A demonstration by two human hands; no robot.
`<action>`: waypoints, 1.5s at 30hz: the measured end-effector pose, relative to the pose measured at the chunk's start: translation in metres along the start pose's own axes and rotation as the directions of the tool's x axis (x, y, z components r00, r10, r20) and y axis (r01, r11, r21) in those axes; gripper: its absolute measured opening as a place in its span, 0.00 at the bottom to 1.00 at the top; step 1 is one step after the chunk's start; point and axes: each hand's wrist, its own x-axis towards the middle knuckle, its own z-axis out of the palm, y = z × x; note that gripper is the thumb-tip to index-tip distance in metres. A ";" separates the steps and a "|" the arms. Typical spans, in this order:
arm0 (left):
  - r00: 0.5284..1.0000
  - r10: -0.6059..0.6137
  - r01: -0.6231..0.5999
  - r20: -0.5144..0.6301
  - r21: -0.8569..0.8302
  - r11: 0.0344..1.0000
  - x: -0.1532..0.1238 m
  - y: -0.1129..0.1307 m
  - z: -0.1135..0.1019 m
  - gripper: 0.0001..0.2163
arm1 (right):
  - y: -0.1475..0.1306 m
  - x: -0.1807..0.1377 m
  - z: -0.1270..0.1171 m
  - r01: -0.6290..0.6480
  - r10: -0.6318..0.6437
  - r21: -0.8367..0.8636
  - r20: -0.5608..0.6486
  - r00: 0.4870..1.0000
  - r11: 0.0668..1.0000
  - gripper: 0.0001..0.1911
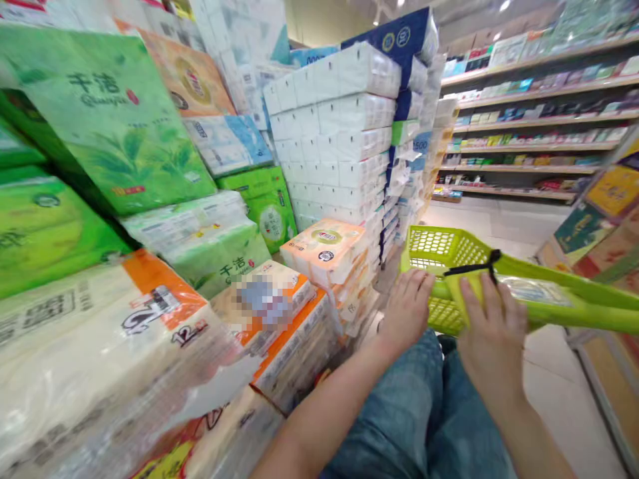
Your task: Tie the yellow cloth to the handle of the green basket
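Observation:
A lime-green plastic shopping basket with lattice sides is in front of my legs, at the right of the head view. The fingers of my left hand are bent over its near left rim. My right hand is closed over the yellow-green bar on the basket's near side, beside a black tie. A clear wrapped item or label shows just right of those fingers. The undersides of both hands are hidden, and the basket's inside shows only in part.
Wrapped tissue packs are piled high on my left. An orange-topped pack tops a low stack near my left hand. White packs form a tall stack ahead. Stocked shelves line the back right, with boxes at the right edge.

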 end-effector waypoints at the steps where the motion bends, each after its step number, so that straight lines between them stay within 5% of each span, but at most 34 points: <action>1: 1.000 -0.003 0.003 -0.003 0.013 1.000 -0.001 0.000 0.003 0.21 | -0.010 -0.001 0.007 0.008 -0.008 0.002 -0.027 1.000 1.000 0.32; 7: 1.000 0.024 -0.024 -0.004 -0.025 0.999 -0.004 -0.005 0.010 0.23 | -0.023 -0.009 0.020 0.067 -0.066 0.014 -0.074 0.995 0.998 0.34; 12: 1.000 0.022 -0.024 -0.021 -0.118 0.993 -0.002 -0.006 0.005 0.25 | 0.031 -0.017 0.005 0.084 -0.084 -0.005 -0.052 0.995 0.996 0.36; 17: 0.999 0.000 -0.006 -0.034 -0.206 0.979 -0.005 -0.005 0.012 0.29 | 0.078 -0.018 -0.006 -0.084 0.086 0.024 -0.140 0.986 0.996 0.40; 21: 0.996 -0.036 0.014 -0.087 -0.243 0.970 -0.008 -0.002 0.023 0.31 | 0.048 -0.014 0.001 -0.195 0.203 0.067 -0.148 0.968 0.979 0.42; 25: 0.995 -0.068 0.052 -0.071 -0.214 0.975 -0.011 -0.001 0.028 0.32 | -0.018 -0.008 0.019 -0.149 0.155 0.059 -0.095 0.983 0.987 0.38; 28: 0.996 -0.065 0.053 -0.063 -0.178 0.983 -0.011 -0.005 0.026 0.32 | -0.043 -0.006 0.027 -0.100 0.104 0.067 -0.060 0.993 0.993 0.36; 34: 0.998 0.042 -0.052 -0.047 -0.233 0.971 -0.001 -0.031 0.016 0.31 | 0.003 -0.018 0.013 0.045 -0.045 0.001 0.015 0.999 0.999 0.39; 39: 0.999 0.023 -0.031 -0.031 -0.291 0.956 0.000 -0.041 0.013 0.30 | 0.051 -0.027 -0.006 -0.108 0.107 -0.016 -0.027 0.994 0.994 0.43; 42: 0.999 -0.004 -0.008 -0.040 -0.299 0.954 -0.004 -0.034 0.016 0.31 | 0.044 -0.022 -0.005 -0.203 0.203 0.004 -0.071 0.977 0.979 0.45; 45: 0.997 -0.049 0.030 -0.059 -0.295 0.955 -0.008 -0.025 0.021 0.31 | 0.006 -0.013 0.006 -0.198 0.198 0.002 -0.074 0.977 0.980 0.43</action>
